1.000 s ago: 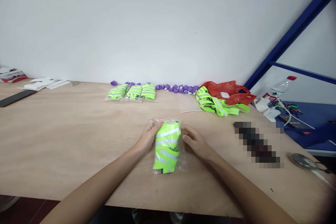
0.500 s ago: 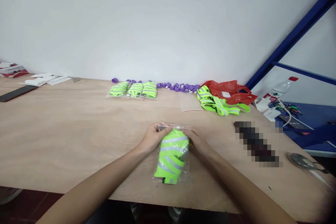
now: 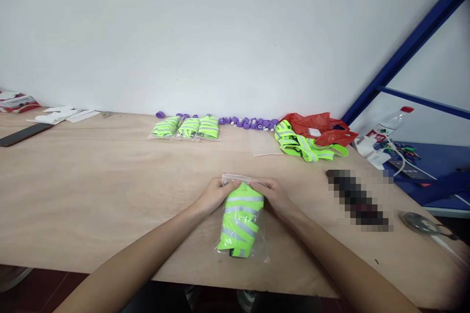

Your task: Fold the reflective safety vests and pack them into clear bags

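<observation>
A clear zip bag [image 3: 265,249] holds a folded neon-yellow reflective strap [image 3: 240,220] with silver stripes, near the table's front edge. My left hand [image 3: 216,194] grips the bag's upper left, thumb on the front just below the zip strip. On the upper right, my right hand [image 3: 273,194] pinches it the same way, its thumb close to the left one. The fingers behind the bag are partly hidden. The bag's top edge sticks up above both thumbs.
Several filled bags [image 3: 189,128] lie by the wall, beside purple caps [image 3: 253,123]. A loose reflective strap [image 3: 310,149] lies against a red plastic bag [image 3: 323,124], near a flat clear bag [image 3: 265,145]. Right of my arm are a pixelated dark object [image 3: 358,200] and a round glass-like item [image 3: 418,223].
My right thumb has shifted left along the bag's top, towards the left thumb. The bag's zip edge now stands up more visibly above my hands.
</observation>
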`<state>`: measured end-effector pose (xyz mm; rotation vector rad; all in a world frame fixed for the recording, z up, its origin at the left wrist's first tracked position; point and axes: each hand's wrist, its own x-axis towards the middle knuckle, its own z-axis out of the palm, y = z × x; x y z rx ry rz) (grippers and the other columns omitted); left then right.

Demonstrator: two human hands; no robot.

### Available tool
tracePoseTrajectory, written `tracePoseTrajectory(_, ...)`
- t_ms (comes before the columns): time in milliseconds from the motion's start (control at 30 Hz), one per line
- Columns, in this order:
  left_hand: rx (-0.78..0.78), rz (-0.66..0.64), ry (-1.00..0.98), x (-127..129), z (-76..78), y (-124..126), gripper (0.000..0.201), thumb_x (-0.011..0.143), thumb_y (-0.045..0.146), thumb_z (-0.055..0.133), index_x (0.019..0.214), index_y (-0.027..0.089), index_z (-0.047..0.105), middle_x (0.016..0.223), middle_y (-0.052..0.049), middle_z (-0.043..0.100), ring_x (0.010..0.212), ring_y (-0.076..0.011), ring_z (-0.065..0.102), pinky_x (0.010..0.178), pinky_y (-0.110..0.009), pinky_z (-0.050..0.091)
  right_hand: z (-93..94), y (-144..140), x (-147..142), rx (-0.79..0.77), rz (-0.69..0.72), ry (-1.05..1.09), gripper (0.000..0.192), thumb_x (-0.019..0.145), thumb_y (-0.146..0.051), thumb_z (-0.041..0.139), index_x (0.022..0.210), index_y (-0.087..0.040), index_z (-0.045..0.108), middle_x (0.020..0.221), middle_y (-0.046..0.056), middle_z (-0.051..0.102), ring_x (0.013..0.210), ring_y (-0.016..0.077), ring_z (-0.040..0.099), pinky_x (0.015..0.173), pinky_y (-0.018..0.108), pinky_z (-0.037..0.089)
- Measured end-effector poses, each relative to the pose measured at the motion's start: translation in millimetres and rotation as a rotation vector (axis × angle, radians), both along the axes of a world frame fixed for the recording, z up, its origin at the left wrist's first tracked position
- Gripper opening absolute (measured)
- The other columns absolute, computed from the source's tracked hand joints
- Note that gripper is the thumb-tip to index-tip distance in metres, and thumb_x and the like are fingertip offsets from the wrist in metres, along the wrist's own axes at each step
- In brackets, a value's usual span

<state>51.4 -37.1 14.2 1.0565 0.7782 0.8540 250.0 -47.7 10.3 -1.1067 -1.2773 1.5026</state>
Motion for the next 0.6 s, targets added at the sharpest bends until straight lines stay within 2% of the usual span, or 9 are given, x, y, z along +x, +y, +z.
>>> tracePoseTrajectory(133, 0.007, -0.009, 0.019, -1.4, -3.2, 1.3, 0.043, 0.076, 0.052, 0.078, 0.088, 0.011, 0.078, 0.089, -0.012, 0.077, 0.081, -0.025, 0.069, 0.075, -0.033, 0.052, 1.4, 1.4, 3.7, 0.043, 0.038, -0.082, 0.04, 0.077, -0.056, 0.072, 0.07, -0.016, 0.073, 0.068, 0.0, 0.064, 0.063, 0.0144, 0.052, 0.059, 0.027, 0.04)
tracePoseTrajectory(267, 0.036, -0.035, -0.002, -2.2, -3.0, 2.3, 0.044, 0.077, 0.051, 0.077, 0.096, 0.012, 0.078, 0.096, -0.012, 0.077, 0.088, -0.0259, 0.069, 0.081, -0.034, 0.052, 2.8, 1.3, 5.0, 0.048, 0.042, -0.131, 0.044, 0.078, -0.059, 0.07, 0.07, -0.015, 0.072, 0.067, 0.0, 0.062, 0.062, 0.0146, 0.051, 0.058, 0.027, 0.039)
tracePoseTrajectory(433, 0.05, -0.054, 0.004, -2.6, 1.4, 1.7, 0.044, 0.076, 0.052, 0.077, 0.095, 0.012, 0.079, 0.093, -0.012, 0.077, 0.082, -0.0248, 0.069, 0.077, -0.033, 0.052, 2.3, 1.5, 3.6, 0.073, 0.001, -0.182, 0.05, 0.079, -0.063, 0.067, 0.06, -0.017, 0.064, 0.06, -0.001, 0.056, 0.057, 0.0135, 0.047, 0.053, 0.026, 0.035)
tracePoseTrajectory(600, 0.056, 0.023, 0.009, -1.5, 2.8, 1.4, 0.039, 0.073, 0.048, 0.081, 0.091, 0.013, 0.079, 0.087, -0.01, 0.077, 0.079, -0.0239, 0.069, 0.072, -0.031, 0.051, -1.2, 3.7, 3.6, 0.083, -0.003, -0.128, 0.045, 0.079, -0.061, 0.068, 0.077, -0.017, 0.073, 0.072, 0.002, 0.066, 0.066, 0.0163, 0.056, 0.061, 0.027, 0.045)
